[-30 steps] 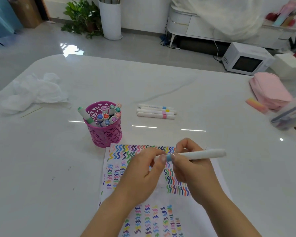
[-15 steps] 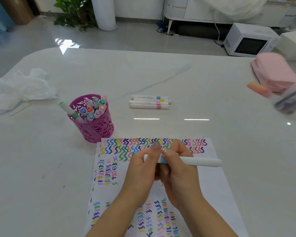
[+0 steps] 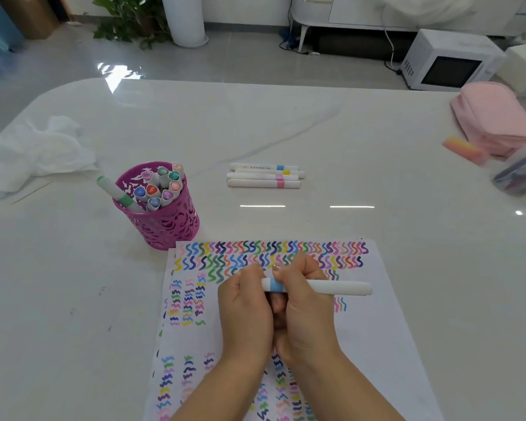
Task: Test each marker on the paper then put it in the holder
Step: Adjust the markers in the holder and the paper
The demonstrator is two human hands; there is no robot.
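Close to the near edge of the surface (image 3: 316, 123), both hands are working together above the paper (image 3: 377, 329), which is lying flat and is covered with rows of coloured squiggles. The left hand (image 3: 245, 311) is curling its fingers round the left end of a blue-banded marker (image 3: 340, 288), and the right hand (image 3: 304, 311) is gripping the white barrel just right of the band, so the two hands are pressing knuckle to knuckle. The marker is lying level, its long axis running left to right, roughly parallel to the near edge, with the free end sticking out past the right hand. The tip is hidden, so I cannot tell whether the cap is coming off or going on. Beyond the paper's far left corner, just beside it, the pink holder (image 3: 170, 226) is standing upright and is holding a cluster of capped markers, with a green marker (image 3: 116, 191) leaning out over its left rim. The holder is sitting forward and to the left of the hands, nearer the left hand, so the marker would likely need tipping from level to upright to go in. Further out, toward the middle, four white markers (image 3: 264, 176) are lying side by side. A crumpled white cloth (image 3: 34, 153) is resting at the left edge, and a pink pouch (image 3: 492, 117) is sitting by the far right edge.
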